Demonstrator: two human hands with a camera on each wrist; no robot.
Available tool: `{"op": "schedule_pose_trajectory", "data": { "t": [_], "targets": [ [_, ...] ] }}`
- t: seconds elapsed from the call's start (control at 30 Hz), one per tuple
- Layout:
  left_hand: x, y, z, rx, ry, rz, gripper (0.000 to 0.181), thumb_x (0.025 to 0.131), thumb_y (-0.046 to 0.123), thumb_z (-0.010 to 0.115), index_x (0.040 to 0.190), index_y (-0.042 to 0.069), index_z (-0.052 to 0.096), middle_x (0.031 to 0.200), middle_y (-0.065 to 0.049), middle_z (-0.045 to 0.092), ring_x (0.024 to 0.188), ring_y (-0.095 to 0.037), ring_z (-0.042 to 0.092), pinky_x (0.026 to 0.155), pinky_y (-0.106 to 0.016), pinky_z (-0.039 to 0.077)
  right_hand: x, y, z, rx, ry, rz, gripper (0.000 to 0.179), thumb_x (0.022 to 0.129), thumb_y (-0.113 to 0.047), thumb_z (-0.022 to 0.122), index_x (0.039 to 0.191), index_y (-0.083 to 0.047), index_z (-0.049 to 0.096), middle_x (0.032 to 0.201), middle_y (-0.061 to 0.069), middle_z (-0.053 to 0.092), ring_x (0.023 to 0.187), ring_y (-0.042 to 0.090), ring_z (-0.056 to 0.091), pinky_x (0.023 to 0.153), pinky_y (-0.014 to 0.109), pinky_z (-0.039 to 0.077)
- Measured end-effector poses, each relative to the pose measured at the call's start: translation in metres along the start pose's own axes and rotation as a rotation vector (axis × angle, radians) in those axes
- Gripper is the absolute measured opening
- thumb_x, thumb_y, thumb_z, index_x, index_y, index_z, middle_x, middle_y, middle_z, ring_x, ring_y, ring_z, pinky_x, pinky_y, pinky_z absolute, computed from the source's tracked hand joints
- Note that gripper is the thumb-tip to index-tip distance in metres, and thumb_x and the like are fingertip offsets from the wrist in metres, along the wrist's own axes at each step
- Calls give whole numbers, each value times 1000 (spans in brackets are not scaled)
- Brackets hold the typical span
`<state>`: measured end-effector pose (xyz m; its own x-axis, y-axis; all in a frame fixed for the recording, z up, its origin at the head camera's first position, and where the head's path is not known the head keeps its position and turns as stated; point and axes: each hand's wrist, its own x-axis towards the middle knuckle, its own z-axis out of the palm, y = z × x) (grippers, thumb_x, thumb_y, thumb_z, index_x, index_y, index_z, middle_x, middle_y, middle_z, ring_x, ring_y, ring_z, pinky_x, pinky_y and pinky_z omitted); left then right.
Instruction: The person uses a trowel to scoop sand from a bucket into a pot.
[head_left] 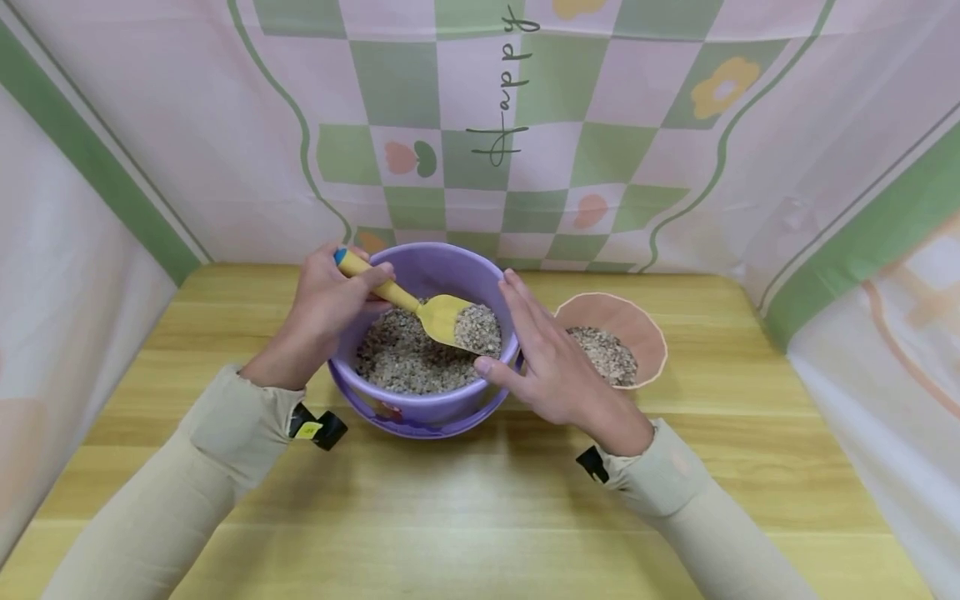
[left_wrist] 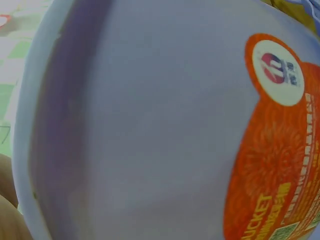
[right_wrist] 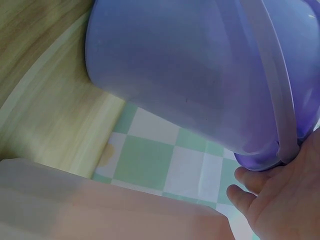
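Left fingers (head_left: 369, 281) pinching scoop (head_left: 437, 317), right fingers (head_left: 527, 317) straight at bucket (head_left: 450, 402), bowl (head_left: 611, 314) beside, cloth (head_left: 476, 87) behind

Over my feed, I'd call this a homelike, cloth-walled nook, room type unclear, given the flower-printed checked curtain (head_left: 555, 92) at twelve o'clock, pale drapes (head_left: 56, 217) at ten and two, and wood-grain surface (head_left: 450, 517) at six.
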<state>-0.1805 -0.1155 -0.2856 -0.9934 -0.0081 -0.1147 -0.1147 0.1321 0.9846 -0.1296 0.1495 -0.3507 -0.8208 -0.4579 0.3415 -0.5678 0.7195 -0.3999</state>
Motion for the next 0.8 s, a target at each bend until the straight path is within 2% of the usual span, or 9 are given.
{"op": "schedule_pose_trajectory", "data": {
  "t": [0.23, 0.53, 0.8],
  "targets": [
    [-3, -1, 0, -30, 6, 5, 35, 98, 9, 64, 122, -3, 42, 115, -16, 55, 99, -23, 68, 78, -29, 62, 0, -1, 0, 13, -3, 16, 91, 97, -64, 45, 160, -13, 4, 166, 0, -3, 151, 26, 11, 120, 56, 22],
    [-7, -1, -1, -96, -11, 12, 27, 97, 7, 64, 111, 1, 42, 113, -17, 58, 89, -16, 70, 77, -28, 62, 0, -1, 0, 36, 4, 29, 92, 96, -63, 47, 160, -14, 3, 166, 0, -3, 151, 26, 11, 119, 58, 24],
    [-9, -2, -3, -150, -26, 16, 28, 97, 5, 63, 112, 0, 40, 114, -20, 59, 85, -15, 72, 78, -28, 61, 0, -2, 0, 29, -8, 50, 93, 96, -66, 45, 160, -19, -3, 166, -2, -5, 151, 26, 9, 119, 58, 22]
  ]
}}
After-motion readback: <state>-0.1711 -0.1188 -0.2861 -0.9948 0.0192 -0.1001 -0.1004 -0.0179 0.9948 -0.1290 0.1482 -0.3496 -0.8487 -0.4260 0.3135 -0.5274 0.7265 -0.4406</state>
